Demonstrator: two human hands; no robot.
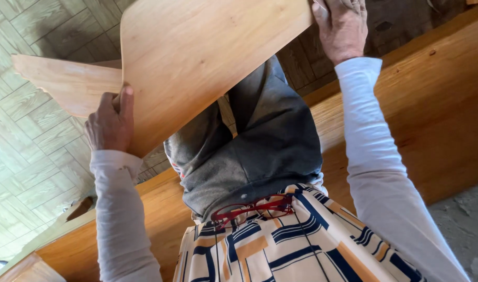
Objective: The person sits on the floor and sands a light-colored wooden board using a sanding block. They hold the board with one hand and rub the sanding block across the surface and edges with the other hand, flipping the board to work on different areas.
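You've got the wooden panel [197,57] up in both hands, filling the upper middle of the frame. It's pale, smooth timber with fine straight grain, a rounded corner at the top left and a narrower arm jutting out toward the left edge of the frame. Your left hand [111,122] is clamped on its lower left edge, thumb laid on the face, fingers curled behind: that grip is pressed tight on the board. Your right hand [342,26] holds the panel's right edge at the top of the frame, fingers wrapped over it, grip closed on the wood. Below the panel, your grey trousers [254,146] and a patterned shirt [291,245] with red glasses [252,209] hung at the collar. A long orange-brown wooden beam [432,109] runs diagonally from lower left to upper right, right behind your legs. Pale tiled floor [25,156] fills the left side.
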